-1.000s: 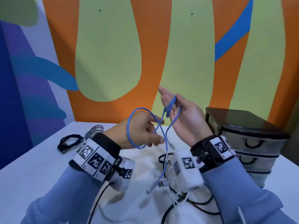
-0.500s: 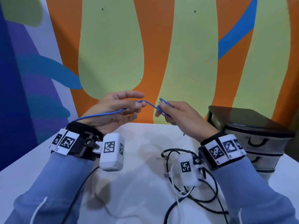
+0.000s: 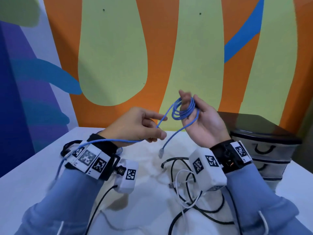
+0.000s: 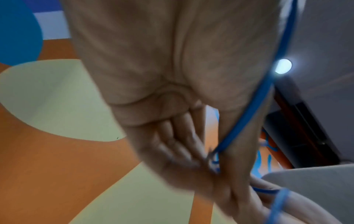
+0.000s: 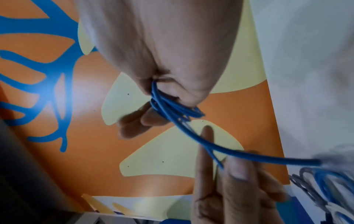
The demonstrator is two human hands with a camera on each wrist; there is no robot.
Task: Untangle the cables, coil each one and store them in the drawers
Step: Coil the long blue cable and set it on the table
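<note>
White table below both hands. Right hand [image 3: 201,121] grips light, springy blue cable [image 3: 183,109] loops; left hand [image 3: 140,126] pinches its slack beside them. Likely best held at the bundle.

We see a thin blue network cable [image 3: 183,111], black cords [image 3: 194,200] and a white cord [image 3: 177,187] on our white table [image 3: 25,175], dark-topped grey drawers [image 3: 264,148], and an orange, pale green and blue wall mural [image 3: 152,65].

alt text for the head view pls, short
The right hand holds a few loops of blue cable while the left hand pinches its trailing length. Black and white cables lie loose on the white table, beside a drawer unit.
</note>
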